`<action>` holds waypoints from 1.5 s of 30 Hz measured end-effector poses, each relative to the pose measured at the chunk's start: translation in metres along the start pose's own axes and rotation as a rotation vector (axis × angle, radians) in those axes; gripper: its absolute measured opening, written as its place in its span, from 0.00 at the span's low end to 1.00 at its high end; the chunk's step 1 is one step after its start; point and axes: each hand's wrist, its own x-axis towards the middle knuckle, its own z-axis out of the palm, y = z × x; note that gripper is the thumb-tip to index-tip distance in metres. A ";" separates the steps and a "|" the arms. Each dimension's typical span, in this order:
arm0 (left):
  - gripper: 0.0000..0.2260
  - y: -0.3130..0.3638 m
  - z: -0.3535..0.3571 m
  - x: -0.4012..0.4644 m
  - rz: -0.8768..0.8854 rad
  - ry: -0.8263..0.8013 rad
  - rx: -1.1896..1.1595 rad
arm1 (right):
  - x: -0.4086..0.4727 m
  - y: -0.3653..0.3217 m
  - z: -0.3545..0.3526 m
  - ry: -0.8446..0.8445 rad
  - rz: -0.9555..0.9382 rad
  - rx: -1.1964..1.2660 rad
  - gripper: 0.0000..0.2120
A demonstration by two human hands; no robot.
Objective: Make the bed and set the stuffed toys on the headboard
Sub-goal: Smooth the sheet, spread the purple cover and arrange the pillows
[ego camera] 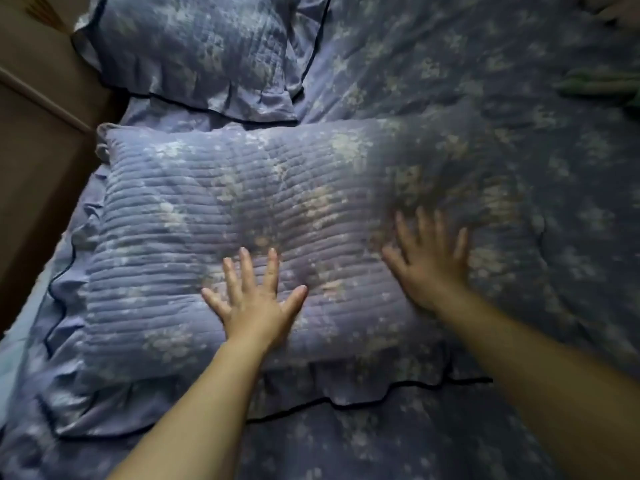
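While both palms press flat, the near pillow (pixel 214 244) lies across the bed (pixel 450 81).
Head view: left hand (pixel 254 299) and blurred right hand (pixel 429 261) rest on it, fingers spread, holding nothing; a second pillow (pixel 194 50) lies beyond, beside the brown headboard (pixel 38 140).

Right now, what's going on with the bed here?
A person is pressing both hands flat on the near pillow: the left hand on its middle, the right hand toward its right end, fingers spread. The right hand looks blurred. A second matching pillow lies farther up beside the brown headboard, on the floral bedspread. Something green sits at the right edge, too blurred to identify. No stuffed toys are clearly visible.
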 end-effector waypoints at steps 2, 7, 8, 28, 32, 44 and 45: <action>0.36 -0.004 -0.009 0.010 -0.011 -0.116 -0.041 | 0.002 -0.013 0.013 -0.205 0.003 -0.022 0.32; 0.28 -0.010 -0.021 0.010 0.100 0.406 -0.172 | 0.002 -0.046 -0.009 0.250 -0.096 0.164 0.29; 0.28 -0.014 -0.016 0.009 0.078 0.203 -0.092 | -0.004 -0.054 0.003 0.036 -0.176 0.034 0.29; 0.13 -0.084 -0.065 0.061 -0.101 0.127 0.098 | 0.048 -0.073 -0.010 -0.063 0.150 -0.084 0.07; 0.11 -0.083 -0.079 0.039 -0.123 0.169 0.007 | 0.045 -0.071 -0.019 -0.039 0.112 -0.022 0.07; 0.04 -0.072 -0.172 -0.059 -0.148 0.532 -0.163 | 0.029 -0.090 -0.158 0.363 -0.257 0.294 0.05; 0.04 -0.073 -0.179 -0.065 -0.155 0.567 -0.172 | 0.031 -0.097 -0.168 0.393 -0.290 0.313 0.05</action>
